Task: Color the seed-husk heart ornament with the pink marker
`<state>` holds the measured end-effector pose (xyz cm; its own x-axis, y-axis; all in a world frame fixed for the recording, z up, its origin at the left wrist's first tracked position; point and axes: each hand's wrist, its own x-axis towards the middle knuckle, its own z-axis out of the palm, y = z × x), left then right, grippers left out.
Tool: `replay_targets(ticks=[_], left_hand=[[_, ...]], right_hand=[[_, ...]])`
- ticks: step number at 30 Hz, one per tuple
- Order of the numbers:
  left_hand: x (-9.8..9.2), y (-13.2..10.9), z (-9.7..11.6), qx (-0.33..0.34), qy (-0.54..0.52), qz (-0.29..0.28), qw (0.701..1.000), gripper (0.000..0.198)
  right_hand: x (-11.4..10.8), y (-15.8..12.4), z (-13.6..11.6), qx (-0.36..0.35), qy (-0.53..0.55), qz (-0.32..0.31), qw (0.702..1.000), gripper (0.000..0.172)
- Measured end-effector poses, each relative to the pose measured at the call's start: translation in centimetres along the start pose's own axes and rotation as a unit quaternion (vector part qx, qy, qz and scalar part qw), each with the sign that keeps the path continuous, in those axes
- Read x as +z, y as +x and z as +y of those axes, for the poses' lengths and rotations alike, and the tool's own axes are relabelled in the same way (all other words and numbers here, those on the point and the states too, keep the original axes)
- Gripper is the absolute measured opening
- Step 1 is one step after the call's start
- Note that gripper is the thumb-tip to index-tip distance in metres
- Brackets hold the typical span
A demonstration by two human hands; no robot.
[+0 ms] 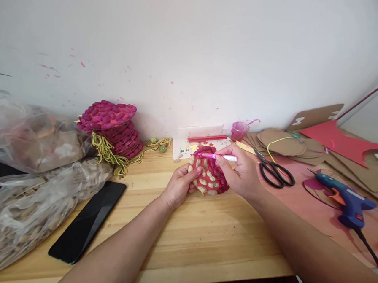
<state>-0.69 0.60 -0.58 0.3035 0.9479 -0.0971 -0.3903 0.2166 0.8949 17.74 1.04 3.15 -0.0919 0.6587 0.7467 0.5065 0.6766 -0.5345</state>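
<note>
My left hand [182, 185] grips the left edge of a round red disc [210, 176] with whole peanuts stuck on it, its thumb on the front. Peanuts at the disc's top and right are magenta and look wet; those at the middle and lower left are plain tan. Between the thumb and fingers of my right hand [240, 171] is a slim white-handled paintbrush [228, 158]. Its purple-stained end touches the peanuts near the top of the disc. Behind the disc, a white sheet [179, 147] carries small coloured stars and a red strip.
Magenta peanut discs [113, 129] with yellow yarn are stacked left. A plastic bag of peanuts [39, 218] and a black phone [88, 220] lie nearer. Rightward are a paint cup [239, 130], scissors [274, 171], cardboard circles [282, 142] and a corded glue gun [347, 198].
</note>
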Motion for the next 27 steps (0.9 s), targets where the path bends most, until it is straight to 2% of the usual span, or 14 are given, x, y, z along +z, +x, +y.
replay_targets(ticks=[4,27], left_hand=[[-0.02,-0.06,0.04,-0.001,-0.001,0.002,1.0,0.055],[0.07,-0.17,0.26,-0.005,0.004,0.006,1.0,0.057]], right_hand=[[-0.13,0.09,-0.18,0.017,-0.003,0.007,1.0,0.004],[0.13,-0.11,-0.1,0.009,-0.008,-0.002,1.0,0.005]])
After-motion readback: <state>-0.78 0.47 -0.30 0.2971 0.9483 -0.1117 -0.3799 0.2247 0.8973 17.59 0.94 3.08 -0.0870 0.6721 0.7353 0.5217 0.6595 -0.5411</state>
